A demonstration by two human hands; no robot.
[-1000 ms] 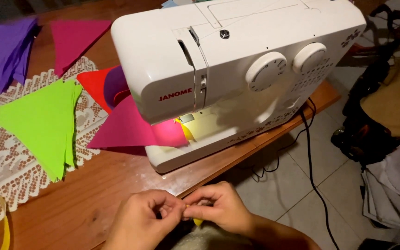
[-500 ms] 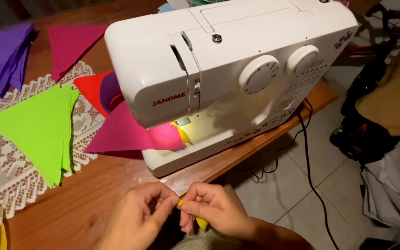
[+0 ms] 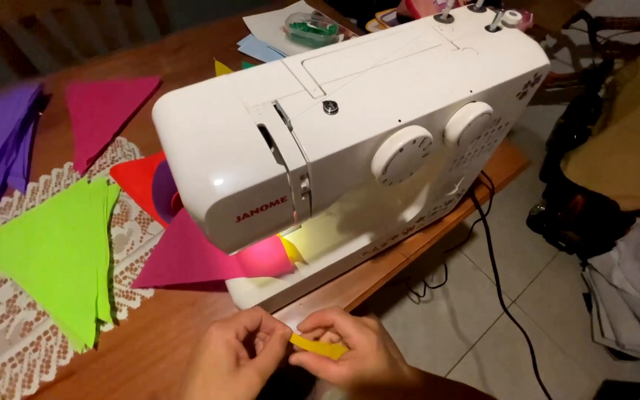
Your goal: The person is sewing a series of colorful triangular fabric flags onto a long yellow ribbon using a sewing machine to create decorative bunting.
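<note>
Both hands have dropped toward the near tabletop edge: the left hand (image 3: 235,355) and right hand (image 3: 353,355) pinch a yellow strip (image 3: 318,346) now drawn out between them, just in front of the white sewing machine (image 3: 350,141). Green pennants (image 3: 53,252) lie left; bare tabletop (image 3: 150,348) remains beside the left hand.
</note>
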